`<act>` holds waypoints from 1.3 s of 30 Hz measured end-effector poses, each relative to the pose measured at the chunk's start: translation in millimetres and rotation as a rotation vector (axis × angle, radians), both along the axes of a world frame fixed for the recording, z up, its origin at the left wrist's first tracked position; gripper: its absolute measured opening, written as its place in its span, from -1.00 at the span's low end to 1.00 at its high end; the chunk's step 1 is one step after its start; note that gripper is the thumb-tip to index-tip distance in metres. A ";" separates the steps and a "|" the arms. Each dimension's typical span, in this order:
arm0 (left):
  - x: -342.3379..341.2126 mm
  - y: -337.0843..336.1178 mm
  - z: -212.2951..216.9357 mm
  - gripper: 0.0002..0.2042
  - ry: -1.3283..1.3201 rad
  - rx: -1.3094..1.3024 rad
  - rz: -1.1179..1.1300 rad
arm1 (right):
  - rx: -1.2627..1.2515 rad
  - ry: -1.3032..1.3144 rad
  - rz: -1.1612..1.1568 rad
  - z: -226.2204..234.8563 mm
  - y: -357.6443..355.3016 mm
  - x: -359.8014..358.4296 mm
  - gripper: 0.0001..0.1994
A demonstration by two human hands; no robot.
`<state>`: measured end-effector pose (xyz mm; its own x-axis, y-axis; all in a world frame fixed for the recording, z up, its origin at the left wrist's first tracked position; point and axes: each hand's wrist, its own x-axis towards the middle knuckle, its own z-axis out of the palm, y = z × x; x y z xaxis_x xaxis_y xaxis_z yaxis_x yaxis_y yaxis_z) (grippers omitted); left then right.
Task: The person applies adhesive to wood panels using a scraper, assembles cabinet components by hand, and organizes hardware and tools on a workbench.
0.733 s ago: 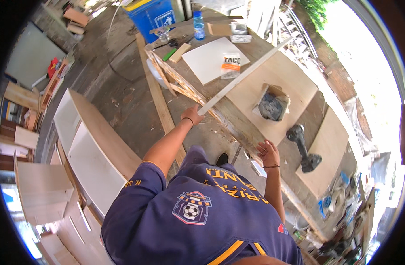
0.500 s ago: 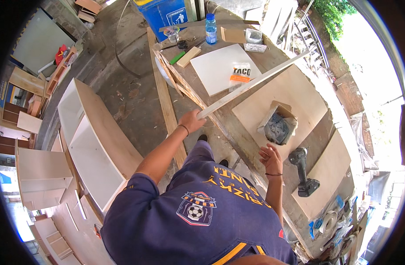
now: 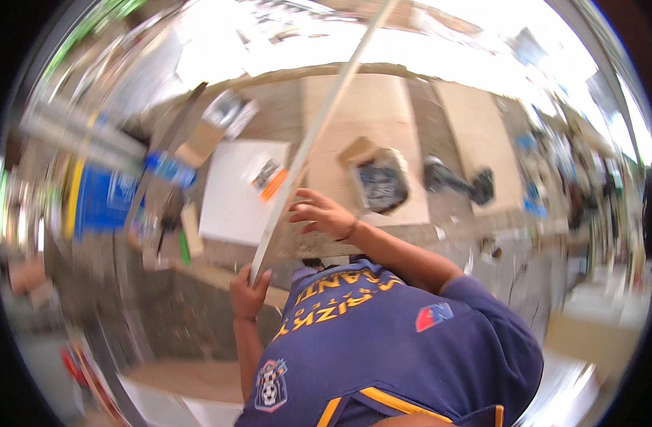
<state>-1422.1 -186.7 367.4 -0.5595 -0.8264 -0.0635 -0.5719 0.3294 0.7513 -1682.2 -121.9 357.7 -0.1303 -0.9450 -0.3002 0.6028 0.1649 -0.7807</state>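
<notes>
My left hand (image 3: 250,293) is closed round the lower end of a long, thin, pale strip of wood (image 3: 308,146). The strip slants up and away over the worktable, its far end near the top of the view. My right hand (image 3: 324,213) is beside the strip's lower half, fingers spread and holding nothing; whether a fingertip touches the strip I cannot tell. Just beyond that hand stands an open cardboard box (image 3: 404,181) with dark grey contents, too blurred to name. Left of the strip, a clear packet with an orange band (image 3: 272,186) lies on a white panel (image 3: 226,188).
A black cordless drill (image 3: 457,182) lies right of the box, by a plywood sheet (image 3: 475,135). At the left are a blue bottle (image 3: 171,169), a small wood block (image 3: 191,229), a green object (image 3: 184,246) and a blue bin (image 3: 102,196). Motion blurs the edges.
My body and view have turned to the right, so the table now lies straight ahead. My right hand has moved up to the strip. The left hand still grips its end.
</notes>
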 end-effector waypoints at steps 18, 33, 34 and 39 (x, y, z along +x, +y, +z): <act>-107.1 -51.3 11.0 -0.63 0.061 0.153 -0.862 | 0.513 0.043 -1.754 -70.8 336.9 -8.0 -0.77; -23.7 -28.1 -2.0 -0.60 -0.164 0.034 -0.077 | 1.115 -0.628 -1.649 -315.6 510.8 -87.0 -0.54; -12.6 -29.5 -6.2 -0.59 -0.146 0.039 -0.004 | 1.094 -0.670 -1.640 -325.7 508.8 -92.9 -0.52; 32.5 -56.9 -44.2 -0.56 -0.129 0.011 0.248 | 1.013 -1.022 -1.298 -319.0 454.6 -98.5 -0.36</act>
